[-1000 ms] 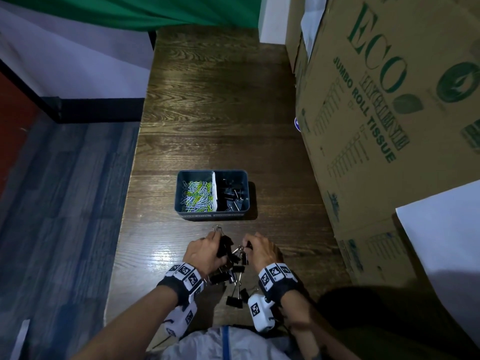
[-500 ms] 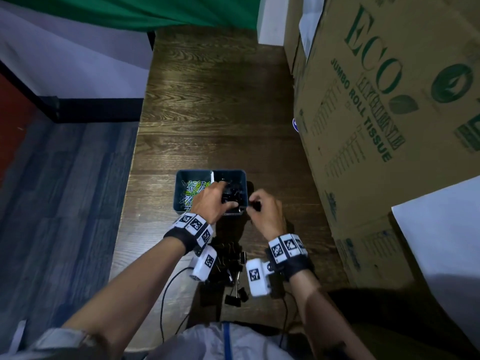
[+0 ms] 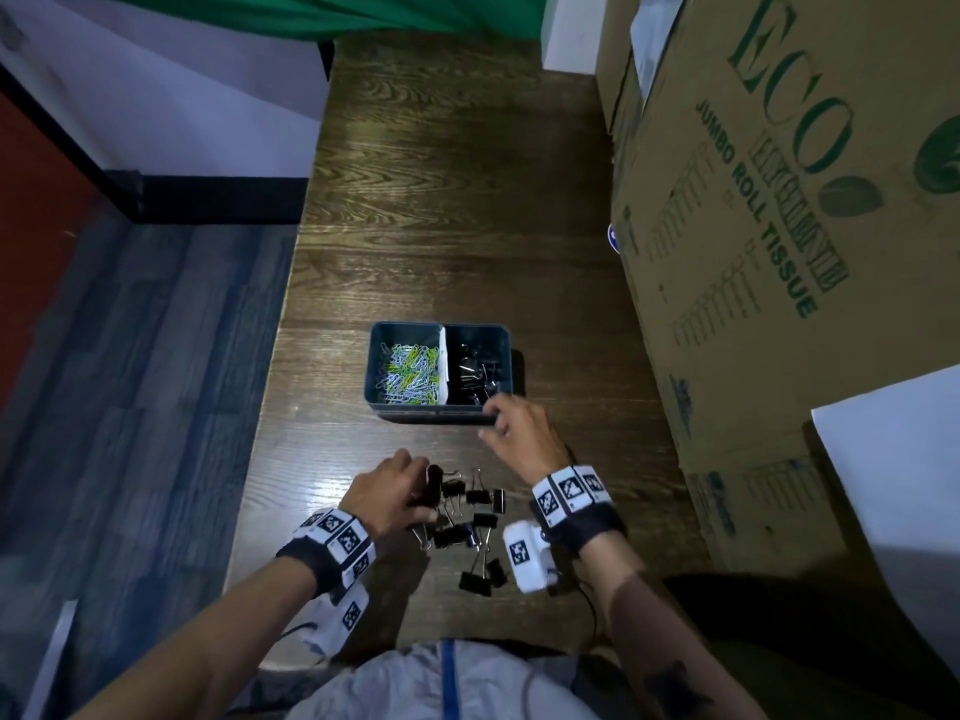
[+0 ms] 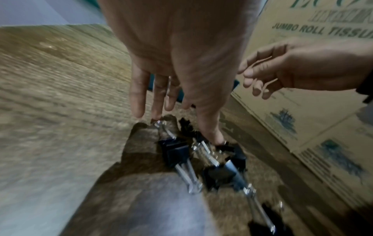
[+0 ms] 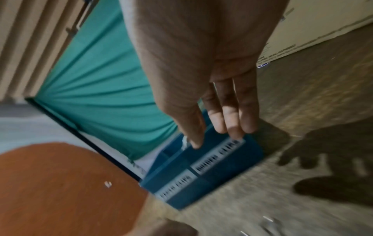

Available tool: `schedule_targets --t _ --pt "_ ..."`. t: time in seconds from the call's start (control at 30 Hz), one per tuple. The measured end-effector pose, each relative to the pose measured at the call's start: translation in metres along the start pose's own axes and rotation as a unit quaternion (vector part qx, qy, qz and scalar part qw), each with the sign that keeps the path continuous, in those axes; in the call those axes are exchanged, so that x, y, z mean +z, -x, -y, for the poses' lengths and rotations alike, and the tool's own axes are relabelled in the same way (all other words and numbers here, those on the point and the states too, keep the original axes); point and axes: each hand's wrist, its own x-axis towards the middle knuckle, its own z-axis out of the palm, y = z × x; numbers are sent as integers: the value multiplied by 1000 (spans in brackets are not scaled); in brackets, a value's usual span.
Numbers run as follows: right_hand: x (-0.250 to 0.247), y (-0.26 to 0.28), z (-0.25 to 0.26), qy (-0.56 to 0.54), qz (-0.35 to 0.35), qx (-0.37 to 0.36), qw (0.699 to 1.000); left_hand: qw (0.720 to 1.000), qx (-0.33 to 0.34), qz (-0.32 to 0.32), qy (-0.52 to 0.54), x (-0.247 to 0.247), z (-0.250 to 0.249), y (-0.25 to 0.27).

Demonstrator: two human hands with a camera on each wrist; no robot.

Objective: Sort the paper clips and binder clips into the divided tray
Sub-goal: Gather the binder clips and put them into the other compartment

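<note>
A dark blue divided tray [image 3: 415, 414] stands mid-table; coloured paper clips [image 3: 410, 367] fill its left compartment, black binder clips [image 3: 475, 370] its right. A loose pile of black binder clips [image 3: 470, 519] lies on the table in front of me. My left hand [image 3: 418, 493] reaches down onto the pile's left side; in the left wrist view its fingers [image 4: 137, 102] are straight and the thumb tip touches a binder clip [image 4: 177, 153]. My right hand [image 3: 491, 420] hovers empty at the tray's front right corner, fingers [image 5: 234, 121] straight before the tray [image 5: 212, 172].
A large cardboard box [image 3: 753, 252] walls the table's right side, with a white sheet [image 3: 893, 459] in front of it. The wooden table [image 3: 441, 200] drops off along its left edge to the floor [image 3: 130, 381]. A green cloth [image 3: 363, 13] hangs at the far end.
Both hands carried binder clips from the pile to the tray's right compartment and let them go. The left hand has returned to the pile; the right has drawn back just off the tray.
</note>
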Motion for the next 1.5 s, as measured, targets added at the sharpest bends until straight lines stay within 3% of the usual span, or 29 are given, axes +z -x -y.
schedule_targets --t 0.17,0.3,0.4,0.67,0.83,1.07,1.23,1.4,1.5 --pt "37 40 -42 72 231 109 964 997 3 72 -33 29 8 8" --pt "58 65 -52 163 276 75 944 997 14 65 -39 42 1 8" --pt "67 71 -47 191 245 45 949 998 8 42 -38 44 -7 6" --pt "81 61 -40 143 114 11 983 999 9 26 -37 32 -24 -6" --pt "77 55 -40 110 113 33 987 999 -3 27 -36 26 -20 -8" --pt "73 54 -45 39 38 88 995 998 -41 -2 40 21 -11 -8" --pt "45 41 -27 -8 10 86 996 994 -26 -22 107 21 -10 -5" --pt "-2 7 6 -65 -129 1 989 990 48 -65 113 -4 -20 -2" --pt "-24 -10 16 -65 -158 -9 985 980 66 -125 144 -41 -36 -9"
